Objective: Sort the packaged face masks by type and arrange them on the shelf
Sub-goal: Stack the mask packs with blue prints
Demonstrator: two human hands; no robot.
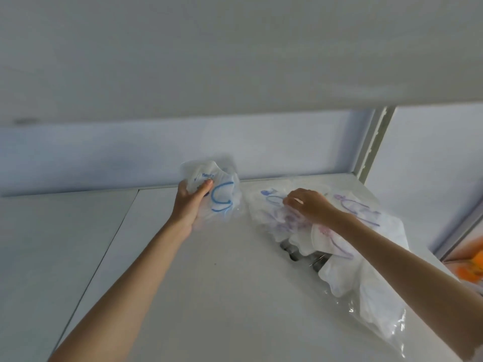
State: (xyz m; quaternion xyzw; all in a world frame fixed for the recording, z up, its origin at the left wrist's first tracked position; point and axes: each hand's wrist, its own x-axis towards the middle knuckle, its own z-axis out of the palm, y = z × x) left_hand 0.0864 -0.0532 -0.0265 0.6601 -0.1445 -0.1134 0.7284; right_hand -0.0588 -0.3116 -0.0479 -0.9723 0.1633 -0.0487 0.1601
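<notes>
My left hand (189, 202) grips a clear-wrapped white mask with blue ear loops (222, 197), held just above the white shelf board (209, 283) near its back wall. To the right lies a loose pile of packaged masks (347, 218) with purple loops and pink prints. My right hand (307, 206) reaches into the pile's left part, its fingertips curled down and pinching at a wrapped purple-loop mask (282, 218). Part of the pile is hidden under my right forearm.
A shelf board above (235, 61) fills the upper half of the view. A slotted metal upright (376, 142) stands at the back right. A seam (122, 220) splits the board on the left. Something dark and metallic (305, 253) shows beneath the pile. Orange objects (470, 270) lie far right.
</notes>
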